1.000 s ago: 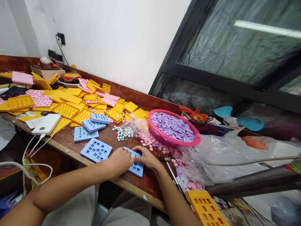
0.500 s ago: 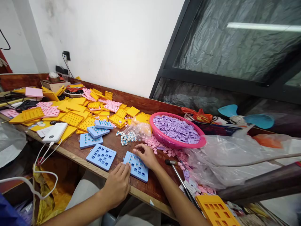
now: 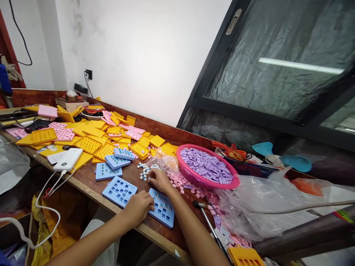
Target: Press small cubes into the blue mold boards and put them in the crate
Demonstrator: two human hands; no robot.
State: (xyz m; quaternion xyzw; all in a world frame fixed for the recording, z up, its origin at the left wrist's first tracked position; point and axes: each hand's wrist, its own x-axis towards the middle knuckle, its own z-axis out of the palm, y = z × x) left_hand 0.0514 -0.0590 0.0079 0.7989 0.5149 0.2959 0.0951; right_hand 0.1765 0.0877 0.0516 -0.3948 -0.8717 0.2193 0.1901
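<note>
A blue plastic plate with square holes (image 3: pixel 163 210) lies near the front edge of the wooden table (image 3: pixel 91 181). My left hand (image 3: pixel 138 207) rests on the plate's left edge, fingers curled against it. Farther back, my right hand (image 3: pixel 158 180) reaches past the plate to a small pile of white and blue switch pieces (image 3: pixel 144 171), its fingers bent down on them. Whether anything is pinched between them is hidden. A second blue plate (image 3: pixel 119 191) lies just left of my left hand.
A pink basket of lilac keycaps (image 3: pixel 206 166) stands to the right, loose pink keycaps (image 3: pixel 185 183) before it. A small hammer (image 3: pixel 206 218) lies right of my forearm. Yellow, pink and blue plates (image 3: pixel 91 142) cover the left. A white power bank (image 3: pixel 68 159) and clear bags (image 3: pixel 263 199) flank them.
My right hand has moved back and left from the blue plate to the switch pile. The left hand stays at the plate's left edge. The camera has tilted up slightly.
</note>
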